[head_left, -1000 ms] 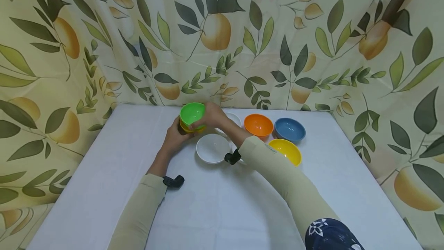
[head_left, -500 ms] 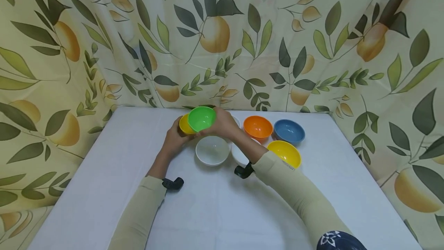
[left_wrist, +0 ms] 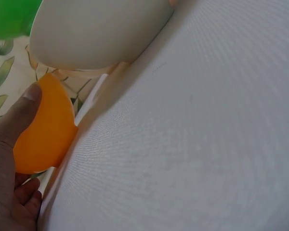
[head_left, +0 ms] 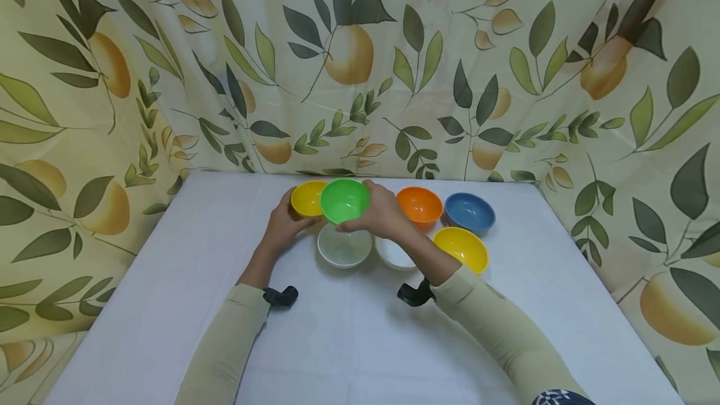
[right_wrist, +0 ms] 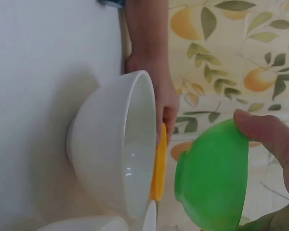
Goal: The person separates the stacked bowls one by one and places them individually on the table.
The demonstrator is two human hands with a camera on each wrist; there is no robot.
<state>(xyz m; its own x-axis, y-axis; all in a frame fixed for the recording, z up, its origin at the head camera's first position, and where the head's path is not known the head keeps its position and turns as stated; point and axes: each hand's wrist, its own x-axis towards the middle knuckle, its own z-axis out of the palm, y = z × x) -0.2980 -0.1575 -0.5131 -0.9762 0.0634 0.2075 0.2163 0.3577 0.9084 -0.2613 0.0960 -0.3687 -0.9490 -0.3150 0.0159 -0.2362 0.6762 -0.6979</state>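
Observation:
In the head view my right hand [head_left: 385, 212] holds a green bowl [head_left: 344, 202] by its side, thumb at the near rim and fingers at the far side. The right wrist view shows this green bowl [right_wrist: 214, 175] raised off the table, its foot exposed. My left hand [head_left: 283, 224] grips a yellow bowl [head_left: 307, 200] at the far left of the table. In the left wrist view the thumb presses the side of that yellow bowl [left_wrist: 50, 130], with the other fingers below. A white bowl [head_left: 344, 250] stands just in front of the green one.
Another white bowl [head_left: 394, 255] stands partly under the right forearm. To the right are an orange bowl [head_left: 419, 206], a blue bowl [head_left: 470, 212] and a second yellow bowl [head_left: 462, 249]. A leaf-and-fruit patterned curtain [head_left: 427, 130] hangs behind the white-covered table [head_left: 349, 342].
My right hand has lifted the green bowl away from over the left yellow bowl and carried it rightward, uncovering the yellow bowl. The left hand has stayed in place.

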